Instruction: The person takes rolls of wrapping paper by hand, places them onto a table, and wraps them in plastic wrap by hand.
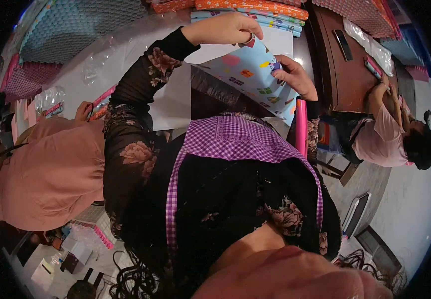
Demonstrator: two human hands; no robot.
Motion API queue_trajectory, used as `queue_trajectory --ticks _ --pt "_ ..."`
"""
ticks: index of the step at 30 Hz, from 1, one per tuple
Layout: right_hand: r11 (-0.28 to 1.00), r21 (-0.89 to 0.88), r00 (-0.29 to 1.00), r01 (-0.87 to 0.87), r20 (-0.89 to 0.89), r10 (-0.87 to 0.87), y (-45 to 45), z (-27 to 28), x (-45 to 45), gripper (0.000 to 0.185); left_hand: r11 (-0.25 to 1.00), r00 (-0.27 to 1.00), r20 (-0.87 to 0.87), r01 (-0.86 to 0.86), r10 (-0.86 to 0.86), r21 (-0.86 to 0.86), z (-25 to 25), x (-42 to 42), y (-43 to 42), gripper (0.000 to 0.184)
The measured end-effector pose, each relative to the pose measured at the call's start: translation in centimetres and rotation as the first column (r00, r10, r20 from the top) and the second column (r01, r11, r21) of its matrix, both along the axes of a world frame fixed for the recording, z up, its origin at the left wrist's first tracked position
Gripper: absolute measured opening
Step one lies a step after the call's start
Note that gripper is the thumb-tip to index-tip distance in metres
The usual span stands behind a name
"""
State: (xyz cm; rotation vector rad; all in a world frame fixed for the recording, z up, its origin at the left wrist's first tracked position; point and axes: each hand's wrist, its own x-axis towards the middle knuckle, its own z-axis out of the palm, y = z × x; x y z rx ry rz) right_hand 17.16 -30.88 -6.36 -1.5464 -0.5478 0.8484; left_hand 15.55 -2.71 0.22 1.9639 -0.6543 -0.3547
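A light-blue sheet of patterned paper (245, 72) with colourful gift motifs is bent into a curve above the white work surface (173, 102). My left hand (228, 29) grips its upper edge, with the fingertips bent down over it. Lower and to the right, my right hand (297, 78) holds the paper's right side between thumb and fingers. A bright pink roll (301, 128) stands by my right forearm. Beneath the sheet, clear plastic film shows over a dark area.
Stacks of orange (255, 7) and blue (275, 23) patterned paper lie at the back. A phone (343, 45) rests on a brown table (320, 45) at right. Bubble-textured material (83, 32) is at the upper left. One person (51, 174) is close on the left, another (382, 132) at right.
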Motion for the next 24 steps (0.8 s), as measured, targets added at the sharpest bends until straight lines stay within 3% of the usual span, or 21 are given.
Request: queue_trajectory --ticks 4,6,9,11,16,17,18,19,24 --pt "0.998 0.060 0.995 0.036 0.094 -0.042 0.2 -0.2 0.2 0.041 0.998 0.999 0.044 -0.018 0.015 0.068 0.3 0.6 -0.5 0.030" --pt "0.992 0.095 0.966 0.077 0.240 -0.098 0.4 -0.6 0.3 0.041 0.993 0.999 0.035 -0.025 0.021 0.115 0.6 0.9 -0.8 0.030" --pt "0.987 0.037 0.928 0.158 0.336 -0.161 0.5 -0.4 0.0 0.039 0.977 0.998 0.023 -0.058 0.055 0.203 1.0 1.1 -1.1 0.029" --pt "0.982 0.054 0.926 0.179 0.328 -0.187 0.5 -0.4 -0.2 0.039 0.967 0.997 0.020 -0.079 0.076 0.244 0.6 1.2 -1.1 0.028" --pt "0.958 0.050 0.864 0.282 0.421 -0.276 0.7 -1.8 -0.1 0.040 0.977 0.973 -0.100 -0.205 0.210 0.057 0.0 0.5 -1.3 0.030" --pt "0.944 0.083 0.775 0.319 0.551 -0.310 1.1 -2.3 0.2 0.042 0.976 0.970 -0.108 -0.216 0.219 0.035 0.2 0.4 -1.4 0.031" --pt "0.929 0.122 0.664 0.350 0.667 -0.338 1.1 -2.7 0.3 0.043 0.980 0.979 -0.070 -0.188 0.193 0.068 -0.1 0.6 -1.2 0.031" --pt "0.915 0.087 0.637 0.395 0.691 -0.341 0.8 -3.0 0.3 0.045 0.981 0.983 -0.051 -0.172 0.177 0.086 -0.5 0.9 -1.1 0.031" --pt "0.909 0.104 0.618 0.404 0.701 -0.355 1.2 -1.8 -0.6 0.045 0.996 0.994 0.065 -0.082 0.084 -0.037 -1.3 1.4 -0.9 0.031"
